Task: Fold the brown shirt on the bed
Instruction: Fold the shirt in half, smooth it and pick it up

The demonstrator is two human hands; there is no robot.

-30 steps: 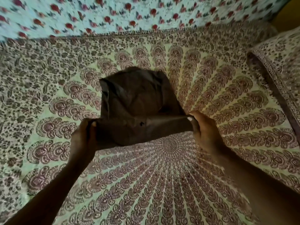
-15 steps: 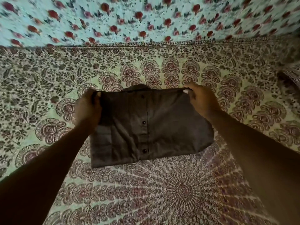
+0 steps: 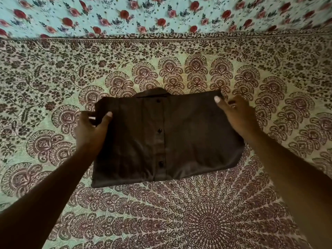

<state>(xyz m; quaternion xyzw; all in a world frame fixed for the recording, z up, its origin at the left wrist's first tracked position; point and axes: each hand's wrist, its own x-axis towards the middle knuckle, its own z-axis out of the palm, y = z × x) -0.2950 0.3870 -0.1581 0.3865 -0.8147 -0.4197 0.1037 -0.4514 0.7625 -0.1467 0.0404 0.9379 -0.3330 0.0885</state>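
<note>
The brown shirt [image 3: 179,141] lies flat on the bed as a folded rectangle. Its button placket faces up and the collar peeks out at the far edge. My left hand [image 3: 91,132] is at the shirt's upper left edge, with the thumb on top of the cloth and the fingers round the edge, pinching it. My right hand [image 3: 235,114] hovers over the upper right corner with thumb and fingers spread and loose, holding nothing.
The bed is covered by a mandala-print bedspread [image 3: 197,221] in maroon and pale green. Beyond its far border hangs a light blue cloth with red roses [image 3: 161,15].
Both hands carried the lifted lower half of the shirt away from me and laid it flat over the upper half. The right hand has since let go of its corner.
</note>
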